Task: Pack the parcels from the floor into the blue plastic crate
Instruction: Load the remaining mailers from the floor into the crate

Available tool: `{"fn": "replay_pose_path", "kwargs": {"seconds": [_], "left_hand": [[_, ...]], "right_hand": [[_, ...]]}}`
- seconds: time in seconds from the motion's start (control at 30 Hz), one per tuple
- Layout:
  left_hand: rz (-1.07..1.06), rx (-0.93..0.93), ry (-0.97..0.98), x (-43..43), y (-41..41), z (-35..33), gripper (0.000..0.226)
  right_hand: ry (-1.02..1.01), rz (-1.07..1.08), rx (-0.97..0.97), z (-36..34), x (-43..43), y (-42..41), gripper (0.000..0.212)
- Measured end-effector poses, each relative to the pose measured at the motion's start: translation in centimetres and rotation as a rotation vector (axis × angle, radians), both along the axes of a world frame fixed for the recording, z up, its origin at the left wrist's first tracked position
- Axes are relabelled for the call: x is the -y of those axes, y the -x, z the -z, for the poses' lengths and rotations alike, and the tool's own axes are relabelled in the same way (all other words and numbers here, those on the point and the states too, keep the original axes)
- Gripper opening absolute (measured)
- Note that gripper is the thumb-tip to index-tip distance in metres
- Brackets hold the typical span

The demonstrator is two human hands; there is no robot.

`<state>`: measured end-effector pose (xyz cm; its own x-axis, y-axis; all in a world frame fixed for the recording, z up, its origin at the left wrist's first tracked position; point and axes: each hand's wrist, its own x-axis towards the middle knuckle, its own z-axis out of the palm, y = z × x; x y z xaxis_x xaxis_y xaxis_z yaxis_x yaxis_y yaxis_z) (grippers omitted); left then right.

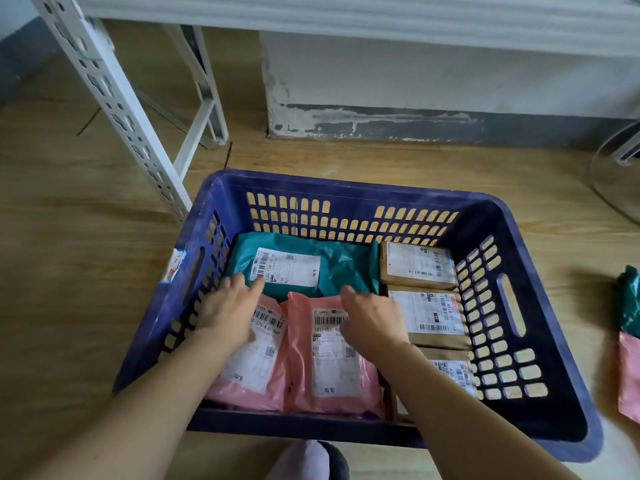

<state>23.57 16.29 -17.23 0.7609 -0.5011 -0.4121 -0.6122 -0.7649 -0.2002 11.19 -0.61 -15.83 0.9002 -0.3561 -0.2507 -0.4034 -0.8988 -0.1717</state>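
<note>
The blue plastic crate stands on the wooden floor in front of me. Inside it a teal parcel lies at the back. Two pink parcels lie side by side at the front. Three brown box parcels run along the crate's right side. My left hand rests with straight fingers on the left pink parcel, its fingertips touching the teal parcel's label. My right hand lies flat over the right pink parcel, fingertips at the teal parcel's edge. Neither hand holds anything.
A white metal shelf frame stands at the back left, next to the crate's corner. A grey-based wall is behind. On the floor at the right edge lie a dark green parcel and a pink parcel. My foot is below the crate.
</note>
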Motion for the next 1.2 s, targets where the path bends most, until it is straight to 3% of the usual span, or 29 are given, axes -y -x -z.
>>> {"fn": "replay_pose_path", "kwargs": {"seconds": [0.07,0.13,0.2,0.4,0.53,0.77,1.2], "left_hand": [[-0.026,-0.183,-0.049,0.5,0.0,0.2,0.117],[-0.095,-0.357,-0.12,0.4,0.2,0.6,0.131],[-0.117,-0.451,-0.141,0.1,0.5,0.7,0.125],[-0.186,-0.552,-0.183,0.4,1.0,2.0,0.136],[-0.158,-0.574,-0.213,0.8,0.4,3.4,0.135],[-0.154,-0.596,-0.285,1.6,-0.1,3.6,0.133],[-0.196,-0.602,-0.224,1.2,-0.3,3.6,0.133]], "right_hand": [[-0.078,-0.128,-0.011,0.4,-0.7,-0.4,0.046],[-0.073,-0.212,-0.126,1.2,-1.2,-0.5,0.078],[-0.057,-0.238,-0.258,1.9,-1.3,-0.3,0.099],[-0.258,-0.082,-0.438,3.5,-0.8,-1.2,0.118],[-0.274,-0.087,-0.524,5.4,-1.1,-1.9,0.138],[-0.309,-0.056,-0.594,5.4,-1.1,-2.6,0.133],[-0.373,0.007,-0.545,5.4,-1.1,-1.5,0.131]]}}
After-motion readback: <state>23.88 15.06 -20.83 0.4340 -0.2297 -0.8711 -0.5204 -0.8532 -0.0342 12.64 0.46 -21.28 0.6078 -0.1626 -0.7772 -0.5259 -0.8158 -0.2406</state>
